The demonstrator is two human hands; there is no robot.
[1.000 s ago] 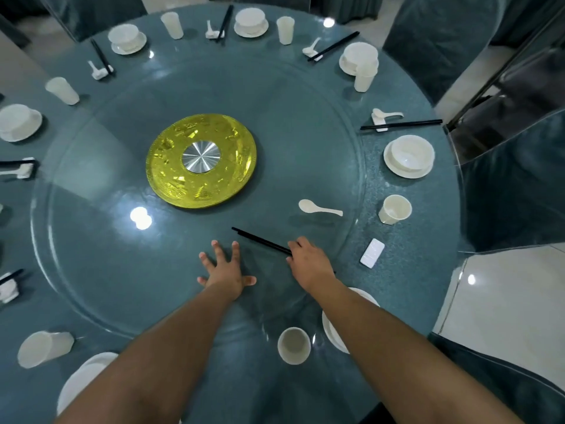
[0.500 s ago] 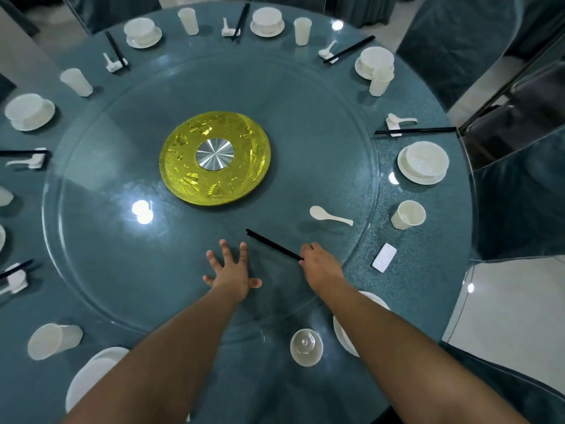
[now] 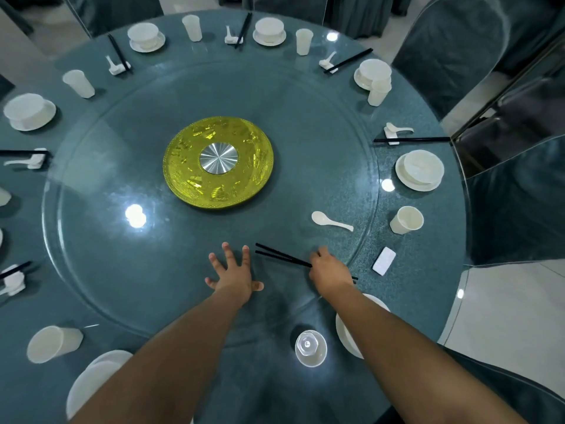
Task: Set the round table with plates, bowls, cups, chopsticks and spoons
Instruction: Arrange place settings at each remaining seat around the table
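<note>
Two black chopsticks lie on the glass turntable near the table's near edge, tips spread slightly and pointing toward the centre. My right hand grips them at their near end, fingers curled over them; their butt ends poke out past my wrist. My left hand rests flat on the glass just left of the chopstick tips, fingers straight and spread wide, thumb out to the right, holding nothing.

Beyond the chopsticks, toward the right edge of the turntable, a white spoon lies alone on the glass. Off the glass, on the table's right rim, sit a white chopstick rest and, farther along, a cup on its side. Under my right forearm, at the near edge, a plate shows partly, with an upright cup just left of it. Farther left along the near edge are another tipped cup and a plate.

A yellow disc with a metal hub marks the table's centre. Around the far, left and right edges, places are laid with bowls on plates, cups, spoons and chopsticks on rests.
</note>
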